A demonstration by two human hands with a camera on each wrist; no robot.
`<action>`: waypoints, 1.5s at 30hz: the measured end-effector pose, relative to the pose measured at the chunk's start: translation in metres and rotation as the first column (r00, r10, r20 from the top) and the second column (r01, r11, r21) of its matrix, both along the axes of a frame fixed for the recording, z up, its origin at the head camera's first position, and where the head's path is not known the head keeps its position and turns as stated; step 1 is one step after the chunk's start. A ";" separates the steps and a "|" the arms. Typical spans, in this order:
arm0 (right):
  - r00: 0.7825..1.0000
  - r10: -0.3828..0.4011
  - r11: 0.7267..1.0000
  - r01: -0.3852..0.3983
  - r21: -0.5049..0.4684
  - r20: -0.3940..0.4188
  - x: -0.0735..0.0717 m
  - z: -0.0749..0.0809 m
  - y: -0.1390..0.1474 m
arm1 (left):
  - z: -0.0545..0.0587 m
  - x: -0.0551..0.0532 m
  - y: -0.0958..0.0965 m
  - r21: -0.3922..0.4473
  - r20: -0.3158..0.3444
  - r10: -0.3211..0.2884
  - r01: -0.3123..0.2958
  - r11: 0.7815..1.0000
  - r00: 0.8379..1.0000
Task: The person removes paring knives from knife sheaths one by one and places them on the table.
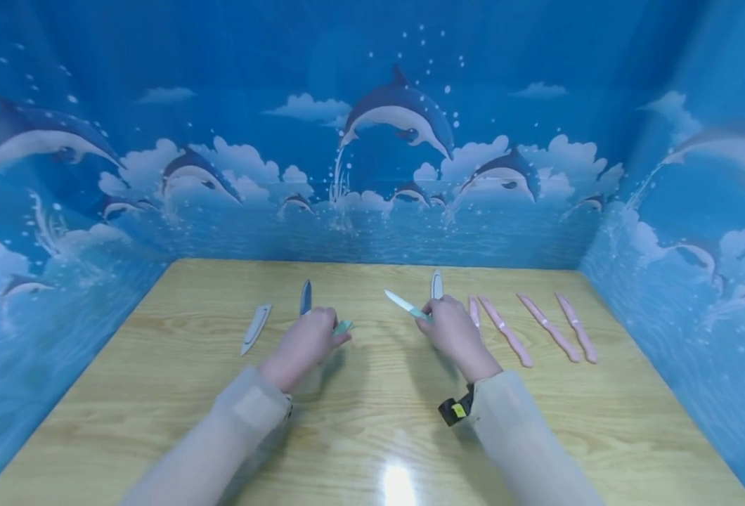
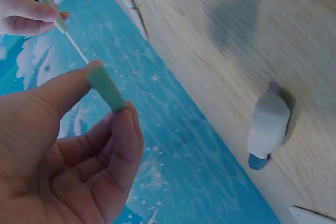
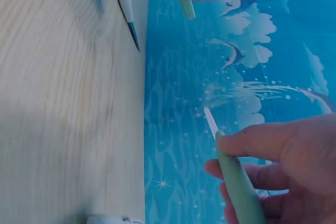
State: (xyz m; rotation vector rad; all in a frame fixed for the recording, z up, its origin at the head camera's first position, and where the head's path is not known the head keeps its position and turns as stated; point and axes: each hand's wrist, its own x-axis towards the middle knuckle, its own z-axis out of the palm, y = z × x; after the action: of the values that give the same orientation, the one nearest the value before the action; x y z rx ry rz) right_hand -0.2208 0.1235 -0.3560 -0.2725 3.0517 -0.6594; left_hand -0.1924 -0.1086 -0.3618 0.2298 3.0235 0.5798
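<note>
Mid-frame, our left hand (image 1: 309, 339) pinches a green piece (image 2: 106, 87), our right hand (image 1: 456, 332) the knife (image 1: 404, 303), likely light and stiff, safest by its handle (image 3: 237, 184).

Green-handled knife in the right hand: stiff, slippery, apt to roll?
Green-handled knife: probably stiff; the slim blade sticks out straight. Likely light, since the right hand alone holds it. Its smooth-looking, rounded handle might slip or roll a little.

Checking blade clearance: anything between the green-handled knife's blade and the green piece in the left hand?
Nothing: in the head view, only bare tabletop shows between the blade and the green piece.
</note>
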 end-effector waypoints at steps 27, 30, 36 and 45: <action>0.977 -0.046 0.992 0.068 -0.101 0.208 -0.053 -0.025 -0.053 | 0.000 -0.085 -0.004 -0.017 0.333 0.127 -0.128 0.992 0.934; 0.976 -0.052 0.987 0.082 -0.137 0.214 -0.053 -0.031 -0.060 | -0.007 -0.088 -0.005 -0.004 0.329 0.154 -0.162 0.987 0.932; 0.972 -0.022 0.977 0.070 -0.200 0.233 -0.052 -0.040 -0.072 | -0.019 -0.093 -0.009 -0.055 0.312 0.194 -0.186 0.981 0.930; 0.976 -0.009 0.981 0.051 -0.189 0.215 -0.049 -0.046 -0.082 | -0.027 -0.093 -0.002 -0.170 0.189 0.110 -0.078 0.982 0.976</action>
State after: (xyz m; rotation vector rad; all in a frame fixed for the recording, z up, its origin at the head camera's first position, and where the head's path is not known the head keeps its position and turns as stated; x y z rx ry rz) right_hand -0.2698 0.0416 -0.4016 -0.1451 2.7953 -0.9250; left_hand -0.2858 -0.1109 -0.3884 0.0193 2.8789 0.3366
